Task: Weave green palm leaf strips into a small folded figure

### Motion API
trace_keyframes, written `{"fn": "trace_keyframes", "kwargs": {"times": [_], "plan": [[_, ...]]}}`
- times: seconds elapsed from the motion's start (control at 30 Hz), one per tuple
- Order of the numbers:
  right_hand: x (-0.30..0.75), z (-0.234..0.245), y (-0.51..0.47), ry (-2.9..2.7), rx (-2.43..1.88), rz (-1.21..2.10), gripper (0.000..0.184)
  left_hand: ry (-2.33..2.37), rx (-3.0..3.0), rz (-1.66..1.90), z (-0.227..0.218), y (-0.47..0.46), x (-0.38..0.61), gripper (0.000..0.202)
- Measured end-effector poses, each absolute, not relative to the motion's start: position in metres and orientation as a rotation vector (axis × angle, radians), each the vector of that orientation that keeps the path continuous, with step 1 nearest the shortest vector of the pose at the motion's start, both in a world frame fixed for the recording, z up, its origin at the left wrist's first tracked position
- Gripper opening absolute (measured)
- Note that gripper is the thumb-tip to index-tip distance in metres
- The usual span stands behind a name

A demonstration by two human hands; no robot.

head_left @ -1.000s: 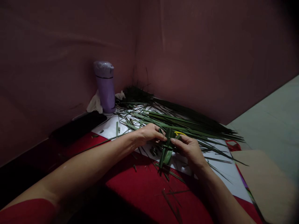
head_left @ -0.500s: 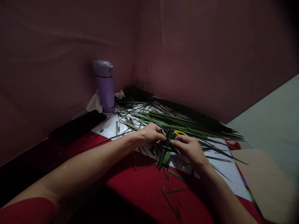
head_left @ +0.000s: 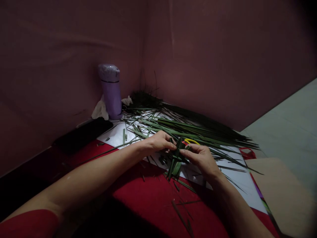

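Note:
Between my two hands is a small piece woven from green leaf strips (head_left: pixel 176 159), with several strip ends pointing up and down. My left hand (head_left: pixel 162 141) pinches its upper left side between thumb and fingers. From the right, my right hand (head_left: pixel 199 156) grips the piece's right side, thumb pressed against it. Just behind the right fingers show the yellow handle loops of what look like scissors (head_left: pixel 192 141), with a bit of red beside them. Fingertips on the far side of the woven piece are hidden.
Long green leaves (head_left: pixel 198 130) lie piled across a white sheet (head_left: pixel 235 180) on a red surface (head_left: pixel 138 198). A purple bottle (head_left: pixel 112 96) stands at the back left beside crumpled tissue (head_left: pixel 100 110) and a dark flat object (head_left: pixel 84 134). Pink walls meet behind.
Both hands keep their hold, moving barely at all. The upright strip of the woven piece has turned slightly, so a little more of the yellow and red object shows behind it.

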State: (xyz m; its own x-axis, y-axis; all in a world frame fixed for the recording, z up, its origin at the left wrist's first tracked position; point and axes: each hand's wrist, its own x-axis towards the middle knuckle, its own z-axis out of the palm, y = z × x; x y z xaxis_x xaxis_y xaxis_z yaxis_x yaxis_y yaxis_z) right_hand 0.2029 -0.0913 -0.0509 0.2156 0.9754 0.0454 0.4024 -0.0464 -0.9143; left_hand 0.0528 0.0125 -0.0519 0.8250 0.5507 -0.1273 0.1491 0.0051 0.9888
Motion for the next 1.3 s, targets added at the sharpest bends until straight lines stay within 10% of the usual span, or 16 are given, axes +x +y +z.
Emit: {"fn": "trace_keyframes", "kwargs": {"times": [1.3], "plan": [[0.2023, -0.0532, -0.0911, -1.119, -1.381, 1.181, 0.028, 0.577, 1.298, 0.253, -0.0479, 0.0109, 0.0524, 0.010]]}}
